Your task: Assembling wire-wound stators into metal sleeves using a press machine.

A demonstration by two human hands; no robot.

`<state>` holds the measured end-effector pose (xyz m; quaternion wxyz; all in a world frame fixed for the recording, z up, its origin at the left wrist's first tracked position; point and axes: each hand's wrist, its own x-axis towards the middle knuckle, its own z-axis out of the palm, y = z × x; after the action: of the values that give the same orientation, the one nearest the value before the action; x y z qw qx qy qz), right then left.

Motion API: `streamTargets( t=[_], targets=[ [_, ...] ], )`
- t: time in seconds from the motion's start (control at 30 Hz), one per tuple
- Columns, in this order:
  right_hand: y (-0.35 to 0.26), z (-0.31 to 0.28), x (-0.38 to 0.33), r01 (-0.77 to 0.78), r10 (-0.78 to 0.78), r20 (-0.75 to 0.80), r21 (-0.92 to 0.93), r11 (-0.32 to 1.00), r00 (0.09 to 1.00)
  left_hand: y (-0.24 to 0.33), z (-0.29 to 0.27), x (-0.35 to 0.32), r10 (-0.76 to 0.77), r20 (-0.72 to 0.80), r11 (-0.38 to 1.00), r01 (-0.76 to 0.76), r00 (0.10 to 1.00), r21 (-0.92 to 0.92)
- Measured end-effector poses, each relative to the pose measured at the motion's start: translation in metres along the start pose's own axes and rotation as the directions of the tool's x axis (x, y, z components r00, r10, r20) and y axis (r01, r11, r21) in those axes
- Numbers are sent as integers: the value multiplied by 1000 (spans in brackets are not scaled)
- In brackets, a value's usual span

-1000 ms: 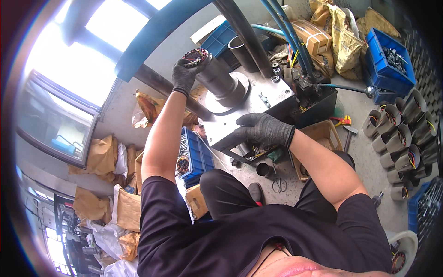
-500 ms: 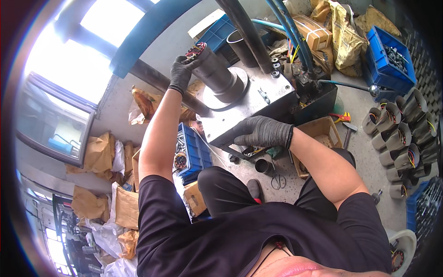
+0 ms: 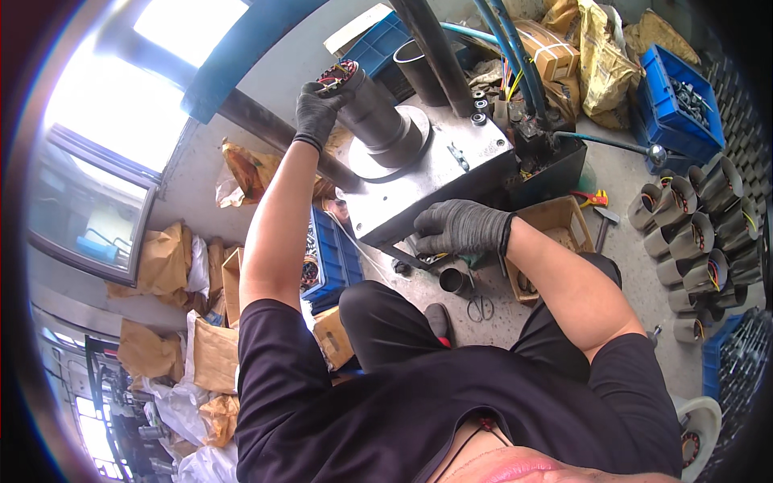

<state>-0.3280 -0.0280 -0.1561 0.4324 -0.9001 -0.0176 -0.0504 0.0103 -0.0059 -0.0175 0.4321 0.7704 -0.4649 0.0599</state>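
Observation:
On the steel plate [image 3: 435,173] of a press stands a dark metal cylinder [image 3: 378,117], upright on a round base disc [image 3: 415,141]. A motor stator [image 3: 340,74] with red windings and wires shows at its top. My left hand [image 3: 320,113], in a dark knitted glove, is closed at the stator and cylinder rim; its fingertips are partly hidden. My right hand [image 3: 463,227], gloved alike, hovers in front of the plate's near edge with loosely bent fingers apart and nothing visible in them.
Press columns [image 3: 439,60] rise around the plate. A metal tube [image 3: 420,72] stands behind it. Below lie a wooden box [image 3: 555,221], a small black cup [image 3: 456,281], scissors [image 3: 481,308] and a hammer [image 3: 605,225]. Several metal sleeves with wires [image 3: 692,233] stand at right; a blue crate [image 3: 338,258] sits left.
My right hand has moved slightly down off the plate's front edge, its fingers more bent. My left hand stays at the cylinder's top. The whole view has shifted slightly.

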Motion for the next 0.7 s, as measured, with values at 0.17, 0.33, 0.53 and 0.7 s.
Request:
streamTargets(
  t=[0.17, 0.33, 0.53, 0.7],
  targets=[
    [1, 3, -5, 0, 1, 27, -29, 1000, 1000, -8, -11, 3, 27, 54, 999, -26, 998, -25],
    [-10, -7, -11, -60, 76, 134, -121, 991, 988, -12, -22, 9, -22, 117, 1000, 23, 993, -9],
    [-8, -20, -24, -30, 36, 51, -122, 992, 998, -14, -6, 4, 68, 57, 962, -81, 996, 262],
    [-9, -31, -25, 19, -22, -37, -89, 996, 999, 0, -26, 6, 68, 140, 899, -122, 988, 421]
  ],
)
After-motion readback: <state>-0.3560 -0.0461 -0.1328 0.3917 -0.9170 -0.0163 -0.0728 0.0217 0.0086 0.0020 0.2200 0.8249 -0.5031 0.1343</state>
